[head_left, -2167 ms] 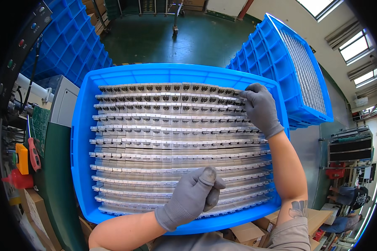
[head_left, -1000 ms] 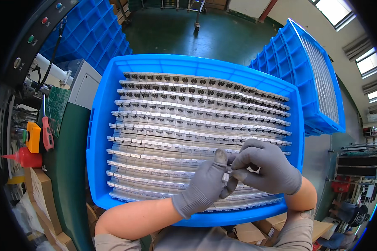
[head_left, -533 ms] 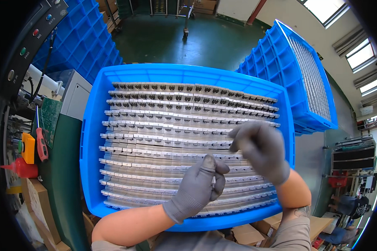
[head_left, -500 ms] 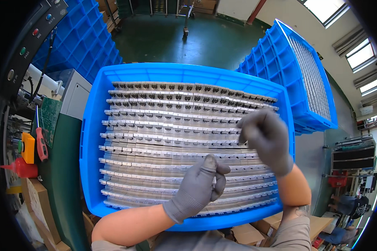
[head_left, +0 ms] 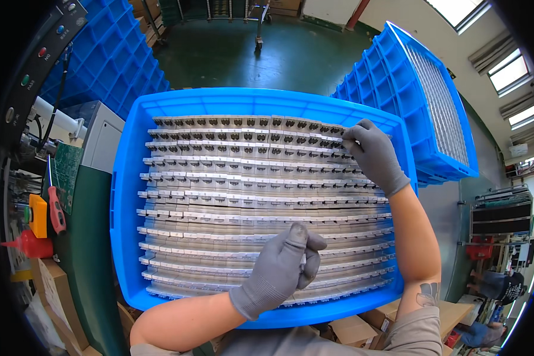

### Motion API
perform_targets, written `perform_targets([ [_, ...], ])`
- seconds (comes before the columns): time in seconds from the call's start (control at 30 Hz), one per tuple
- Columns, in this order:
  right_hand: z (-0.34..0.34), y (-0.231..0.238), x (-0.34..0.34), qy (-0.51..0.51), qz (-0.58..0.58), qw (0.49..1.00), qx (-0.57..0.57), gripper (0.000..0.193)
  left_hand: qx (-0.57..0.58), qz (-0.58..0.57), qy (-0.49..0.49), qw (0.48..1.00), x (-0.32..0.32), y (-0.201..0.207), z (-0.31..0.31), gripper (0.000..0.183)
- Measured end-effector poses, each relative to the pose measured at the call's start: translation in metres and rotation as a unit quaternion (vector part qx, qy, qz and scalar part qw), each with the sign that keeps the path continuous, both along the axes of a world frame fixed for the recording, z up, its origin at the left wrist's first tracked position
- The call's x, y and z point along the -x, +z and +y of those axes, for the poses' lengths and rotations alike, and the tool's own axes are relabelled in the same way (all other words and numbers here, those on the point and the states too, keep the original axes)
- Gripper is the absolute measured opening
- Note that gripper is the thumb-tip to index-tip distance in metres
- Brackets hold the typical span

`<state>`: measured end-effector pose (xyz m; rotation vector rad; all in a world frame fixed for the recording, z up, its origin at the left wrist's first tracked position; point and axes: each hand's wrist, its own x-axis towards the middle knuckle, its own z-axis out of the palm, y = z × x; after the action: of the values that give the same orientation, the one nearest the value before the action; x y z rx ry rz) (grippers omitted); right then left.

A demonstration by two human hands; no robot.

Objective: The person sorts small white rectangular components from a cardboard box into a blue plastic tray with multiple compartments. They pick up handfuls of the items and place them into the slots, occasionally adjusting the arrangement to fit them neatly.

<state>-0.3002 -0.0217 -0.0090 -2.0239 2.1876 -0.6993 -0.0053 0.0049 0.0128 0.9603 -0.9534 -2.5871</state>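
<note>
A large blue crate in front of me holds several rows of small silvery metal parts; the far rows carry black pieces on top. My right hand, in a grey knit glove, reaches to the right end of the far rows. Its fingers are pinched at the parts there, and what they hold is hidden. Over the near rows, right of the middle, is my left hand, also gloved in grey. It is closed with the thumb up, and a small pale bit shows between its fingers, too little to name.
Stacked blue crates rise at the far left; another stack, its top crate filled with silvery parts, stands at the right. On the left bench lie a red-handled screwdriver, a green circuit board and a red bottle.
My right hand has moved away from me, from above the middle rows to the far right end of the rows. My left hand has stayed almost in place.
</note>
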Motion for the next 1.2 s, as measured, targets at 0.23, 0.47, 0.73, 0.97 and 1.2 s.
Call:
perform_targets([
  [0.23,-0.001,-0.003,0.001,-0.005,-0.001,1.0,-0.005,0.007,-0.002,-0.002,-0.003,1.0,0.001,0.001,0.0,0.059],
  [0.47,-0.001,-0.005,0.0,-0.005,0.008,1.0,-0.023,0.008,0.008,-0.013,-0.009,1.0,0.001,0.002,0.0,0.059],
  [0.73,0.003,0.003,-0.01,-0.008,0.059,0.998,0.002,0.013,-0.004,-0.011,-0.008,1.0,0.001,0.002,0.0,0.059],
  [0.97,0.01,0.006,-0.01,-0.024,0.05,0.998,-0.004,0.018,-0.027,-0.034,0.002,0.999,0.003,0.008,-0.004,0.064],
  [1.2,0.011,0.003,-0.013,-0.007,0.058,0.998,-0.019,0.018,-0.022,-0.039,-0.002,0.999,0.002,0.008,-0.004,0.066],
])
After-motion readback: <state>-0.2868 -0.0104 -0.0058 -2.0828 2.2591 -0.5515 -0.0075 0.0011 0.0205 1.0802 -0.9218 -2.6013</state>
